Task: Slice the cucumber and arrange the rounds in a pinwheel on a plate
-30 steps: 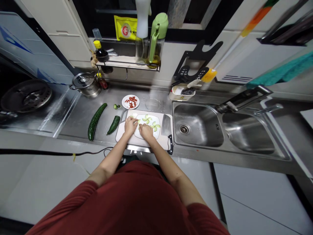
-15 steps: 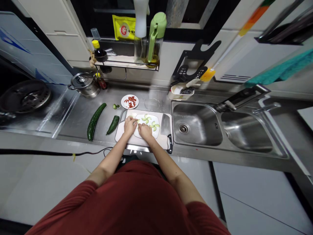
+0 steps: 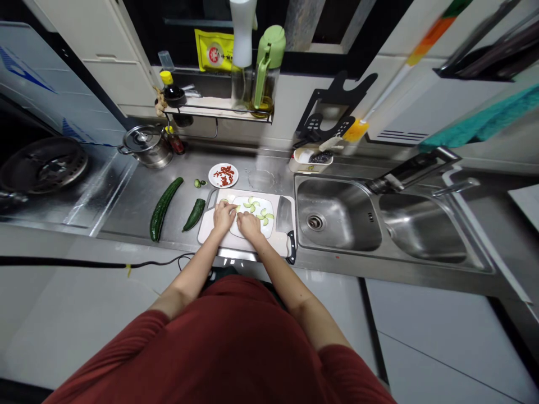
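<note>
A white plate (image 3: 266, 229) rests on the pale cutting board (image 3: 206, 227), with cucumber slices (image 3: 265, 216) laid on it in small curved groups. Over the plate's left side, my left hand (image 3: 223, 216) has its fingers pinched together at a light green cucumber slice (image 3: 237, 209). My right hand (image 3: 249, 225) sits close by on the plate with fingers curled in; whatever they hold is hidden. A kitchen knife (image 3: 285, 216) with a black handle lies along the board's right side. Left of the board are a cut cucumber (image 3: 194, 215) and a whole cucumber (image 3: 165, 209).
Behind the board stands a small plate of chopped red pieces (image 3: 223, 175), beside cucumber ends (image 3: 199, 183). A double sink (image 3: 339, 213) is to the right. A lidded pot (image 3: 146, 147) and a wok (image 3: 42, 164) are at the left. Bottles line a wall shelf (image 3: 219, 106).
Both hands stay almost in the same place over the plate. The view shifts very slightly; nothing else has visibly moved.
</note>
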`<state>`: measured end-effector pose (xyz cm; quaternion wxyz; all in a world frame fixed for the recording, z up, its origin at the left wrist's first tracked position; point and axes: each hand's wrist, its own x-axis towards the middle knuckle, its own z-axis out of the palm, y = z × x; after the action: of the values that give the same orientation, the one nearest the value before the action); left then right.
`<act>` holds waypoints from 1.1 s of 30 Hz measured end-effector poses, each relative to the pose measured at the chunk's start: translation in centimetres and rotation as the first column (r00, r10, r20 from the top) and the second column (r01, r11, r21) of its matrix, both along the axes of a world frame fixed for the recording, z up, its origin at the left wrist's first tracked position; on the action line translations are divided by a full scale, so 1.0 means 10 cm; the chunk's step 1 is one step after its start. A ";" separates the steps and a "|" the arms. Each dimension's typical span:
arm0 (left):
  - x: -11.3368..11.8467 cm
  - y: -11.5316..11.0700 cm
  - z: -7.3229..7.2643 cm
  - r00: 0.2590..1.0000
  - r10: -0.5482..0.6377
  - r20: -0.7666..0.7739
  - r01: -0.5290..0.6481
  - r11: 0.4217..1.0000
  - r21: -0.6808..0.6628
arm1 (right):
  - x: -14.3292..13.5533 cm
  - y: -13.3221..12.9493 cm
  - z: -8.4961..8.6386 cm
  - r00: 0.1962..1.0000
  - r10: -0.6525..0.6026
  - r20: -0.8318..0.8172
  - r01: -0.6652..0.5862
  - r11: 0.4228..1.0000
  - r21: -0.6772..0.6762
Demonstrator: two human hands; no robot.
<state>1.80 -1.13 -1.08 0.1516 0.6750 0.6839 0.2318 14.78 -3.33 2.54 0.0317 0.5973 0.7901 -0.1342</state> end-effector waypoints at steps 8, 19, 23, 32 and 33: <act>0.04 0.03 0.04 0.990 0.111 0.091 -0.112 0.994 0.007 | 0.07 -0.04 0.10 0.995 -0.066 -0.069 0.066 0.998 -0.001; -0.09 0.05 0.08 0.899 0.437 0.041 -0.436 0.900 -0.032 | 0.37 -0.24 0.05 0.926 -0.199 -0.320 0.220 0.975 0.032; -0.11 0.09 0.06 0.896 0.439 -0.065 -0.441 0.896 -0.040 | 0.47 -0.31 0.08 0.885 -0.223 -0.408 0.270 0.961 0.062; -0.11 0.09 0.06 0.903 0.399 -0.160 -0.406 0.914 -0.016 | 0.65 -0.43 0.08 0.826 -0.238 -0.511 0.327 0.941 0.090; -0.11 0.09 0.06 0.905 0.395 -0.159 -0.403 0.915 -0.017 | 0.66 -0.44 0.07 0.821 -0.240 -0.519 0.333 0.938 0.093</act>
<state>0.68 -0.23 -0.50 0.0652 0.5324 0.8226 0.1886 21.38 -7.69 3.23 -0.2483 0.6546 0.6807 -0.2157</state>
